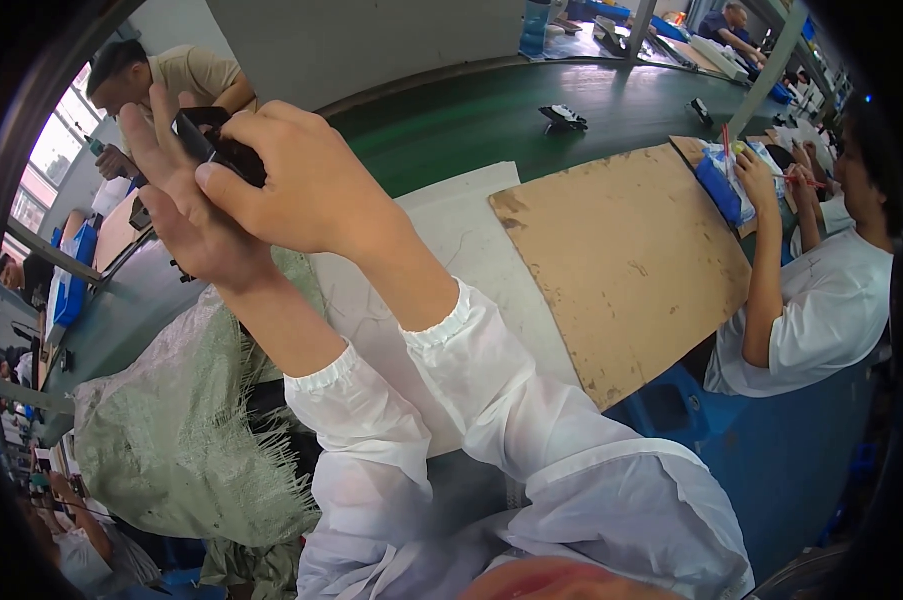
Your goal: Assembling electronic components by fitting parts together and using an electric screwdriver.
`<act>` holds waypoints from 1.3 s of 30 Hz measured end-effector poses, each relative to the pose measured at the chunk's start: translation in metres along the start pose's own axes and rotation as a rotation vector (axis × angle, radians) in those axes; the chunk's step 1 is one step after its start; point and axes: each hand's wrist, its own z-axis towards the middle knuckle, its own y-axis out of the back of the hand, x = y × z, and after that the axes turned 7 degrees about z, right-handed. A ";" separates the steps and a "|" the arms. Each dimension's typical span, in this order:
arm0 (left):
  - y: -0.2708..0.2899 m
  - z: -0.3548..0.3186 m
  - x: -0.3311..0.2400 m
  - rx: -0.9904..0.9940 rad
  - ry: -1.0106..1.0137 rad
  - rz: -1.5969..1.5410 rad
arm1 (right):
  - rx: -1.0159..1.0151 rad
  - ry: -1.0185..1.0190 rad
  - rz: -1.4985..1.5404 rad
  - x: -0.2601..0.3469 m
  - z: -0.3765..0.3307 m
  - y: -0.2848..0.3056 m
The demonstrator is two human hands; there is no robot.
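Observation:
My right hand (307, 180) is closed on a small, glossy black piece (238, 160), thumb on one side and bent fingers on the other. Its exact kind does not show, since the fingers cover part of it. Just left of it, and partly behind, my left hand (197, 225) is held up with the palm turned toward the piece and the fingers stretched out. Whether the left palm touches the piece I cannot tell. Both forearms wear white sleeves with elastic cuffs. Below them lies a pale sheet (447, 225) on the work surface.
A stained brown board (622, 265) lies to the right, beside a seated co-worker (822, 300). Beyond runs a green conveyor belt (452, 125) carrying a black-and-white part (564, 118). A frayed woven sack (187, 420) bulges at lower left. Another person (197, 75) works at upper left.

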 end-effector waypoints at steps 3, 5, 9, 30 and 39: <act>-0.001 0.001 -0.001 -0.011 -0.013 0.005 | 0.045 0.006 -0.024 0.004 -0.002 0.006; -0.002 0.000 -0.002 -0.029 -0.017 0.004 | 0.093 0.039 -0.036 0.007 -0.003 0.011; -0.002 -0.002 -0.005 -0.058 -0.020 -0.008 | 0.071 0.038 -0.022 0.009 -0.004 0.006; 0.001 0.006 -0.005 -0.069 -0.093 -0.025 | 0.193 -0.107 0.026 0.025 -0.007 0.027; 0.006 0.003 0.016 -0.018 -0.099 -0.101 | 0.240 -0.035 0.043 0.031 -0.008 0.042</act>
